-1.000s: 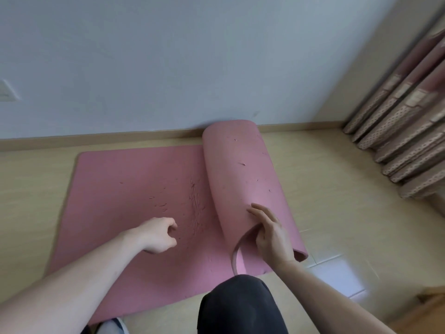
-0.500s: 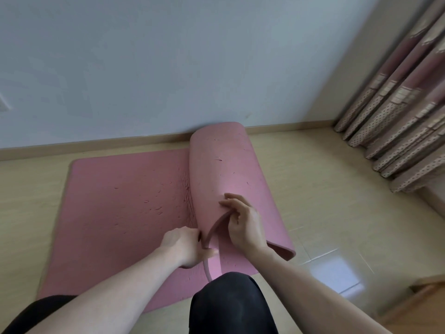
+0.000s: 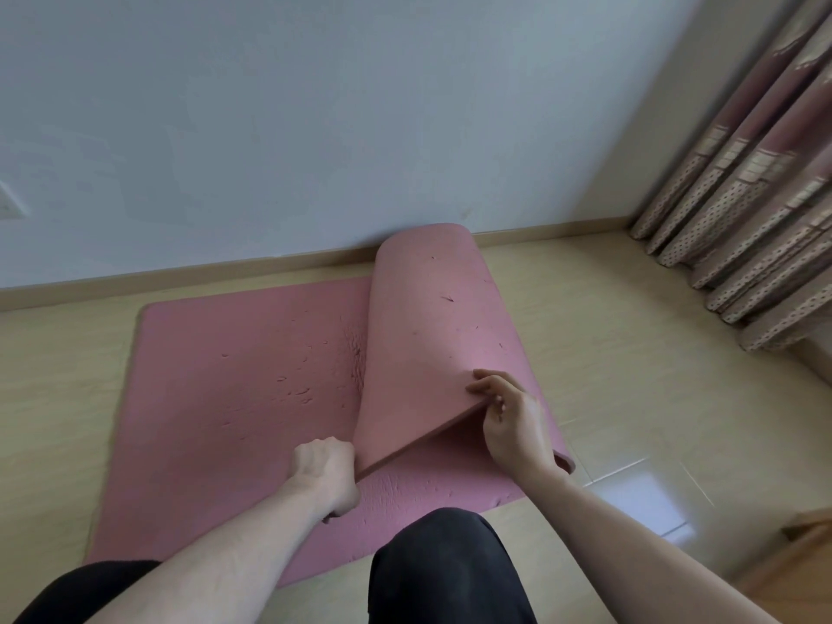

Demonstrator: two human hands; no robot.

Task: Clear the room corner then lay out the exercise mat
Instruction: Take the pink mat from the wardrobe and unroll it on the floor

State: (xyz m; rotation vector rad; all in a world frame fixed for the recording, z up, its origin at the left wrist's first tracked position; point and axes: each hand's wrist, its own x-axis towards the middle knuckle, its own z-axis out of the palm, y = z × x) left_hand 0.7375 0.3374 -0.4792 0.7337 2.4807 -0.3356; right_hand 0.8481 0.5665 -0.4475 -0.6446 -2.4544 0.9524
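Note:
A pink exercise mat (image 3: 234, 398) lies on the floor along the wall, its left part flat and pitted with small dents. Its right part curls up and over in a loose roll (image 3: 436, 317). My left hand (image 3: 326, 472) grips the near corner of the curled flap's free edge, fingers wrapped round it. My right hand (image 3: 513, 421) pinches the same edge farther right, thumb under and fingers on top. The edge is lifted off the flat part of the mat.
A pale wall with a wooden skirting board (image 3: 180, 274) runs behind the mat. Pink patterned curtains (image 3: 756, 227) hang at the right. My knees in dark trousers (image 3: 441, 565) are at the mat's near edge. A wooden piece (image 3: 806, 533) shows at bottom right.
My left hand moved from the flat mat to the flap's near corner and took hold. My right hand shifted along the edge, and the flap has opened wider to the right.

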